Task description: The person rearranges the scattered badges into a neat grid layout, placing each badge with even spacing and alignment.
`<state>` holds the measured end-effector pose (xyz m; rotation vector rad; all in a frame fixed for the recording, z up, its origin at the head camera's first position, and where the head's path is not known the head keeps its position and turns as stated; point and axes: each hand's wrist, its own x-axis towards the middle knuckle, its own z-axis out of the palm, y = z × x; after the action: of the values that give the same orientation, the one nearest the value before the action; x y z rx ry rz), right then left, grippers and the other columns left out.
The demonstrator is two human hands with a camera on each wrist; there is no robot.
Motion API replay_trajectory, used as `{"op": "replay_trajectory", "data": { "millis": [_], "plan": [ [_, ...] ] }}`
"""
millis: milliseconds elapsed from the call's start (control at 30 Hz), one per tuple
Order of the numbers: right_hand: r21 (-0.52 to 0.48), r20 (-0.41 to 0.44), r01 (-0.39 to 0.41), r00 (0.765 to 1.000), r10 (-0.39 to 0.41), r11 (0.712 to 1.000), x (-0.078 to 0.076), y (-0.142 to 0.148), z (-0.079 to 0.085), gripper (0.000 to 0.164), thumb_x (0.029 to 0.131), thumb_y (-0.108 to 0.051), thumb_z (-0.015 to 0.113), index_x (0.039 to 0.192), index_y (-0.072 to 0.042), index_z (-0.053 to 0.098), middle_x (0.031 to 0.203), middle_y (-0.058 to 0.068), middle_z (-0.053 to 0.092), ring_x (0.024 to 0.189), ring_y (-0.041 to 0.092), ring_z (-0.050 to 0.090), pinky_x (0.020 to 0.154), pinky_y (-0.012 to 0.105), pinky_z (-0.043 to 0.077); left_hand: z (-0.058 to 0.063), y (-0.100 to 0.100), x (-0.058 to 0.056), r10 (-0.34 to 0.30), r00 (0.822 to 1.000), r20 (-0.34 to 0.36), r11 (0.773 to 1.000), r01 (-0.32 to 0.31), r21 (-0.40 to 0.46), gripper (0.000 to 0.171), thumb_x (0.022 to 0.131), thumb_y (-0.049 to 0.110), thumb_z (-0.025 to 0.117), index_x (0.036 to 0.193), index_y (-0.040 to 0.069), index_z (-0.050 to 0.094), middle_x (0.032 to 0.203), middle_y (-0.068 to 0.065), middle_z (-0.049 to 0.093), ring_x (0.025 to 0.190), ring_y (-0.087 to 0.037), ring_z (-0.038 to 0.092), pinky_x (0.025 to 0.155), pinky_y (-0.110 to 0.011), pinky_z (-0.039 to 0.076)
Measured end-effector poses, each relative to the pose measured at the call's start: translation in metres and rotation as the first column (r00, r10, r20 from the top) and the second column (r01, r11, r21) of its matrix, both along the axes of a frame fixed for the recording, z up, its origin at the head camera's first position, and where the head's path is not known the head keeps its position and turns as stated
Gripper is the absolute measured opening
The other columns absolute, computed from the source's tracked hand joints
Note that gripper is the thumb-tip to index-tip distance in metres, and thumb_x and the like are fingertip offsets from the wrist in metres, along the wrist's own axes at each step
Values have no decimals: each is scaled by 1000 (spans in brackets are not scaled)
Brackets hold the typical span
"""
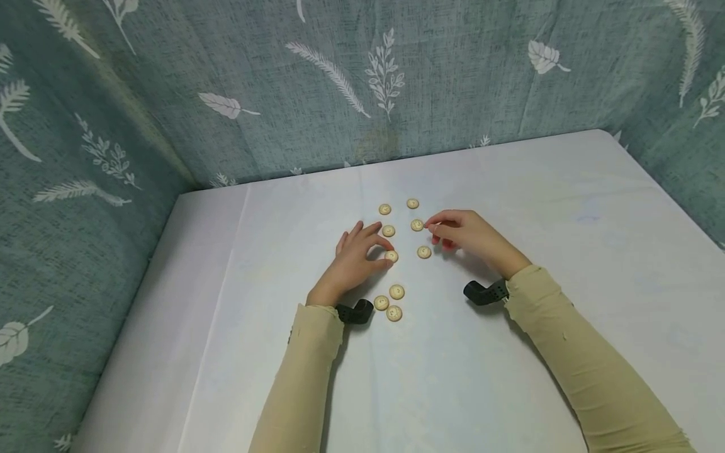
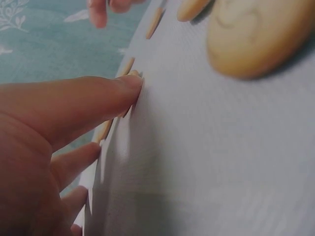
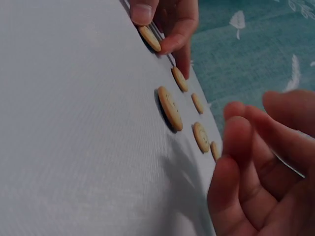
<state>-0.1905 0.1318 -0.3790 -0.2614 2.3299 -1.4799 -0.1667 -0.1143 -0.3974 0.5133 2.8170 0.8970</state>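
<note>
My left hand [image 1: 352,263] pinches a small round pale-wood disc [image 1: 391,256] by its edges, between thumb and index finger, at table level. Its other fingers stretch forward, beside another disc [image 1: 388,231]. In the right wrist view the pinched disc [image 3: 150,38] shows between thumb and fingertip. My right hand [image 1: 455,229] hovers with loosely bent fingers and nothing between them. Its fingertips are close to one disc [image 1: 416,224], and a nearer disc [image 1: 423,252] lies just below the hand. The discs bear dark markings too small to read.
Two discs lie at the far end of the two columns, on the left [image 1: 385,209] and right [image 1: 413,203]. Three more, including one disc [image 1: 397,291], cluster beside the left wrist. A white cloth [image 1: 481,377] covers the table; green leaf-patterned curtains [image 1: 453,75] stand behind and at the sides.
</note>
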Motion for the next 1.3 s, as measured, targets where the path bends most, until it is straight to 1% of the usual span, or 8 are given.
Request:
{"op": "replay_trajectory", "data": {
  "millis": [133, 200, 400, 533, 700, 900, 1133, 1300],
  "plan": [
    [87, -21, -88, 996, 90, 992, 3, -5, 6, 34, 87, -38, 54, 113, -16, 58, 88, 6, 61, 75, 23, 55, 67, 34, 45, 0, 0, -1, -3, 1000, -6, 1000, 3, -10, 18, 80, 32, 66, 95, 28, 60, 144, 3, 28, 135, -21, 5, 105, -43, -4],
    [105, -26, -118, 992, 121, 987, 5, -8, 8, 33, 87, -37, 54, 112, -16, 58, 86, 7, 62, 74, 23, 55, 66, 35, 45, 0, 0, -1, -2, 1000, -6, 1000, 2, -16, 18, 80, 33, 66, 95, 28, 60, 143, 3, 28, 135, -22, 5, 105, -43, -4],
    [101, -43, -191, 980, 196, 976, 9, -11, 12, 33, 87, -38, 55, 106, -12, 60, 86, 6, 63, 73, 23, 55, 65, 36, 46, 0, 0, -1, -2, 1000, 1, 1000, 2, -10, 18, 80, 33, 66, 96, 28, 60, 144, 3, 28, 135, -22, 5, 105, -44, -4],
    [86, -40, -250, 966, 254, 965, 11, -13, 12, 31, 88, -34, 55, 105, -9, 60, 88, 8, 62, 74, 23, 56, 65, 36, 47, 0, 0, -1, -5, 1000, 1, 1000, 5, -3, 18, 80, 32, 66, 95, 27, 60, 143, 2, 28, 135, -22, 6, 105, -44, -4],
    [82, -1, -358, 933, 359, 930, 15, -18, 14, 29, 88, -28, 54, 108, -7, 59, 90, 9, 61, 76, 22, 57, 66, 36, 48, 0, -1, -1, -10, 1000, -1, 1000, 10, -5, 18, 80, 33, 66, 96, 27, 60, 143, 2, 28, 135, -22, 6, 105, -44, -4],
    [132, 11, -454, 890, 457, 881, 21, -26, 15, 27, 88, -25, 55, 110, -9, 58, 88, 6, 62, 73, 21, 58, 67, 35, 48, 2, -1, -1, -17, 1000, -7, 1000, 17, -8, 18, 80, 32, 66, 96, 27, 60, 143, 0, 28, 135, -23, 6, 105, -45, -3],
    [298, -54, -492, 847, 529, 818, 29, -38, 11, 24, 86, -24, 58, 108, -15, 60, 83, -6, 62, 72, 10, 56, 68, 29, 44, 2, 0, 0, -15, 1000, -17, 1000, 15, -4, 17, 80, 30, 66, 95, 26, 60, 143, -1, 30, 135, -25, 8, 105, -47, -2],
    [347, -115, -488, 825, 553, 801, 34, -46, 9, 21, 85, -22, 60, 105, -16, 62, 79, -10, 60, 74, 9, 52, 69, 28, 42, 1, -1, -1, -23, 999, -24, 1000, 23, -6, 17, 80, 29, 66, 95, 26, 60, 143, -1, 29, 135, -26, 7, 104, -47, -2]
  ]
}}
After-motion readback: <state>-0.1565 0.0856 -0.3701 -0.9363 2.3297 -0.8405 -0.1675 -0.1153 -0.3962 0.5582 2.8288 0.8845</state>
